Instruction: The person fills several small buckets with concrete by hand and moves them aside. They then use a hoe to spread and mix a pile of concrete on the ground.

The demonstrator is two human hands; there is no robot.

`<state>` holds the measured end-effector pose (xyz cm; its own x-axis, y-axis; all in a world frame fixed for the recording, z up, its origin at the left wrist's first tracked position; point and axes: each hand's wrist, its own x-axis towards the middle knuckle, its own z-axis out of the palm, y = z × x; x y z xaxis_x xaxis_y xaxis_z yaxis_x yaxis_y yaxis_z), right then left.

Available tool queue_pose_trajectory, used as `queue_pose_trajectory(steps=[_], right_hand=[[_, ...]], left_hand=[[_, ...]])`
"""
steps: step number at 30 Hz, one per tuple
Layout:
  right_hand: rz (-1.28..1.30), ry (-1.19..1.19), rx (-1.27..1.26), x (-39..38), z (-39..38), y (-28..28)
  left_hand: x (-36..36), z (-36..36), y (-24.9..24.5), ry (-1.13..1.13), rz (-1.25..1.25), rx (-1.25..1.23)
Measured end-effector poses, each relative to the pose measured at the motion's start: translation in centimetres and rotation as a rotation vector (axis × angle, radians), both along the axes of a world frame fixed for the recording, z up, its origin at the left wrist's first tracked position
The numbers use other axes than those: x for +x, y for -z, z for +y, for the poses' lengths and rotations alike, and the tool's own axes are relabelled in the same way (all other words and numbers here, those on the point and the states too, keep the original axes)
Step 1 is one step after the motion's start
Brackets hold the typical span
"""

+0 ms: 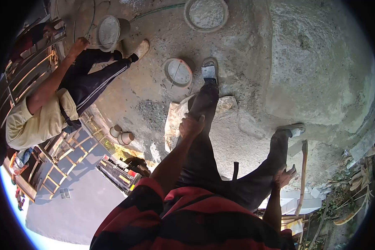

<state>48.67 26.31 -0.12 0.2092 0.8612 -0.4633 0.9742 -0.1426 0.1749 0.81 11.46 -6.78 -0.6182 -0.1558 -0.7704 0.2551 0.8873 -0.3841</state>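
My left hand (191,126) rests on the dark trousers at one knee, its fingers bent against the cloth; nothing else shows in it. Over at the other thigh, my right hand (284,176) has its fingers apart and holds nothing. A wooden handle (303,177) stands close beside that hand, not touching it. Ahead of my foot lies a bucket (179,72) with grey wet material and a thin rod across its rim. A pale crumpled sack (173,121) is on the ground by my leg.
A co-worker in a yellowish shirt (41,121) at the left holds a tilted bucket (109,33) by its handle. A round pan (206,14) of grey mix sits at the top. Two small pots (125,138), a truck (118,173) and wooden ladders (66,168) are at lower left.
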Motion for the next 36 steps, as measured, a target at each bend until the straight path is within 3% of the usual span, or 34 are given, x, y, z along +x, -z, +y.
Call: queue_pose_trajectory(steps=[2, 4, 5, 7, 8, 10, 11, 12, 14, 15, 16, 17, 19, 21, 23, 24, 27, 28, 29, 30, 31, 32, 33, 36], right_hand=[[-0.114, 0.011, -0.068, -1.2, 0.3, 0.2], [-0.108, -0.028, -0.080, -1.9, 0.1, 0.6], [-0.103, -0.044, -0.078, -2.3, 0.2, 1.3], [-0.153, -0.097, -0.088, -2.2, -0.8, 2.9], [-0.192, -0.117, -0.093, -1.8, -1.1, 2.8], [-0.170, 0.004, -0.161, -4.2, -0.3, 2.4], [-0.187, -0.018, -0.151, -4.4, -0.5, 2.3], [-0.134, 0.029, -0.177, -4.5, -0.4, 1.6], [-0.082, 0.029, -0.155, -2.8, -0.2, 1.3], [-0.007, -0.079, -0.111, -0.4, -0.1, 1.2], [-0.020, -0.062, -0.101, 1.5, 0.9, 0.8], [-0.032, -0.043, -0.096, 3.6, 1.9, 0.0], [-0.252, -0.106, -0.071, 9.8, 3.9, -1.4], [-0.445, -0.071, -0.195, 17.7, 5.8, -4.0], [-0.554, 0.149, -0.385, 21.4, 9.6, -8.3], [-0.649, 0.183, -0.361, 26.1, 8.9, -8.9], [-0.799, 0.340, -0.340, 36.6, 6.6, -10.6], [-0.660, 0.531, -0.476, 40.0, 6.0, -11.0], [-0.509, 0.711, -0.609, 42.7, 5.2, -10.9], [-0.281, 1.002, -0.613, 42.9, 4.2, -10.5], [-0.049, 1.286, -0.605, 43.0, 2.5, -10.4], [0.249, 1.750, -0.661, 49.3, -3.8, -7.9], [0.215, 1.462, -0.606, 41.4, -0.8, -9.6], [0.393, 1.312, -0.385, 36.6, -5.8, -9.5]], left_hand=[[-5.1, -1.0, 2.4, -0.207, -0.053, 0.089], [-8.4, -8.4, 11.3, -0.470, 0.137, 0.360], [-10.1, -6.5, 11.2, -0.420, 0.229, 0.377], [-11.2, -11.1, 16.5, -0.290, 0.373, 0.636], [-12.3, -14.3, 19.9, -0.323, 0.321, 0.558], [-12.2, -12.7, 17.6, -0.106, 0.224, 0.510], [-11.9, -16.5, 20.0, -0.374, 0.062, 0.695], [-11.3, -14.7, 17.3, -0.435, -0.104, 0.669], [-11.0, -14.8, 14.7, 0.545, -0.286, 1.063], [-10.4, -15.7, 14.0, 0.424, -0.265, 1.076], [-9.9, -12.8, 12.0, -0.075, -0.371, 0.808], [-9.3, -9.5, 9.8, -0.541, -0.316, 0.510], [-9.9, -13.2, 11.7, -0.109, -0.394, 0.629], [-7.9, -7.8, 8.2, -0.110, -0.378, 0.562], [-7.2, -7.2, 8.7, 0.052, -0.400, 0.558], [-6.8, -6.9, 9.1, 0.136, -0.401, 0.551], [-4.3, -4.4, 9.7, 0.750, -0.467, 0.447], [-3.2, -4.0, 10.2, 0.742, -0.425, 0.435], [-0.5, -1.1, 9.3, 0.575, -0.392, 0.358], [1.0, 0.4, 9.8, 0.547, -0.450, 0.367], [4.3, 2.6, 9.3, 0.226, -0.433, 0.444], [8.2, 5.1, 8.4, -0.098, -0.404, 0.515], [11.8, 7.7, 8.1, -0.153, -0.433, 0.505], [21.7, 11.1, 10.0, -0.216, -0.599, 0.554]])
